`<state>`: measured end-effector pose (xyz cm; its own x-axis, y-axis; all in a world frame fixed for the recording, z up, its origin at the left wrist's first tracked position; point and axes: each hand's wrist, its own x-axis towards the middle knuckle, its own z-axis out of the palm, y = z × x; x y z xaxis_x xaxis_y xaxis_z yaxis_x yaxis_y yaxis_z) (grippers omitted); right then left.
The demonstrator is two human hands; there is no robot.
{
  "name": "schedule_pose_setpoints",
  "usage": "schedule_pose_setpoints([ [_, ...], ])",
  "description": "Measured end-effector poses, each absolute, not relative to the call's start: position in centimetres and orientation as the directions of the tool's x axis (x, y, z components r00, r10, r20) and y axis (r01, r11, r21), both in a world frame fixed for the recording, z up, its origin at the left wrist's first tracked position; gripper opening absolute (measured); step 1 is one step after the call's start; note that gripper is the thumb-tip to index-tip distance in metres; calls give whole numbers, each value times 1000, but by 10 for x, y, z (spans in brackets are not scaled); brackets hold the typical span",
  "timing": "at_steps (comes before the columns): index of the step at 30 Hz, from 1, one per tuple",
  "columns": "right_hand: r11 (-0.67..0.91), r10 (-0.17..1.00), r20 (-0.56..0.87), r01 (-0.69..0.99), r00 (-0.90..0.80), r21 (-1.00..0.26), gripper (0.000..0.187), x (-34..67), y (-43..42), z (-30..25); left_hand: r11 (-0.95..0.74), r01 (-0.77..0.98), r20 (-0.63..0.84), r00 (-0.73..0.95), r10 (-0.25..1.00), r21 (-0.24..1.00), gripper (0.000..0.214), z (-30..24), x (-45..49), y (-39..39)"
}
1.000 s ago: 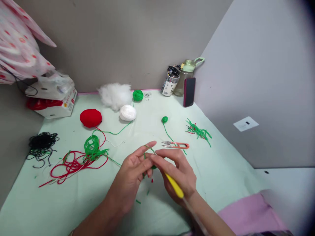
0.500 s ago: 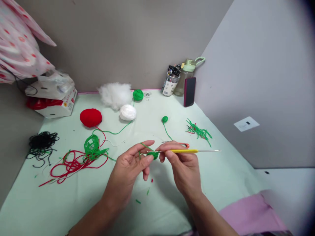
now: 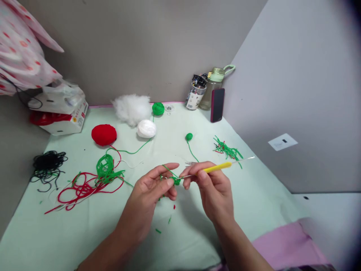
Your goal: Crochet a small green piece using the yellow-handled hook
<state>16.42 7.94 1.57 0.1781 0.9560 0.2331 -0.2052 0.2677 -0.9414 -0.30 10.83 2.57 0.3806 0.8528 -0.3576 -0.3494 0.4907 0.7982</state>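
My left hand (image 3: 153, 188) pinches a small green crochet piece (image 3: 176, 181) between thumb and fingers, partly hidden by them. A strand of green yarn (image 3: 169, 170) passes over its raised index finger. In my right hand (image 3: 213, 184) is a crochet hook with a yellow handle (image 3: 217, 167). The hook's thin metal shaft (image 3: 186, 176) reaches the green piece, while its other end slants up to the right. Scissors (image 3: 190, 163) lie behind my right hand, mostly hidden.
Red yarn (image 3: 104, 134), white yarn (image 3: 146, 129) and green yarn balls (image 3: 158, 109) sit behind, beside white stuffing (image 3: 132, 109). Loose red yarn (image 3: 84, 188) and black yarn (image 3: 49, 163) lie left. Green scraps (image 3: 228, 150), a phone (image 3: 217, 106) and a bottle (image 3: 208, 92) stand right.
The hook has tilted, its right end rising and its tip lowering at the green piece. My right hand has shifted slightly right, and the left fingers have turned the piece a little.
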Motion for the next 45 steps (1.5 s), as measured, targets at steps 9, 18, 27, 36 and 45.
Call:
schedule_pose_setpoints([
  [9,607,749,660,463,-63,-646,27,164,69,18,257,-171,-218,219,951,951,26,20,0,104],
  [18,507,793,599,428,107,-748,30,163,67,11,622,-415,-436,460,773,664,50,24,-1,107],
  [27,399,889,406,79,209,-914,17,158,78,17,488,-386,-361,357,861,783,34,24,-3,109],
  [36,316,925,271,-142,267,-938,15,164,77,17,448,-374,-342,318,884,812,35,25,-3,110],
  [45,462,838,529,340,137,-819,27,156,72,9,477,-400,-346,356,868,783,42,18,4,103],
])
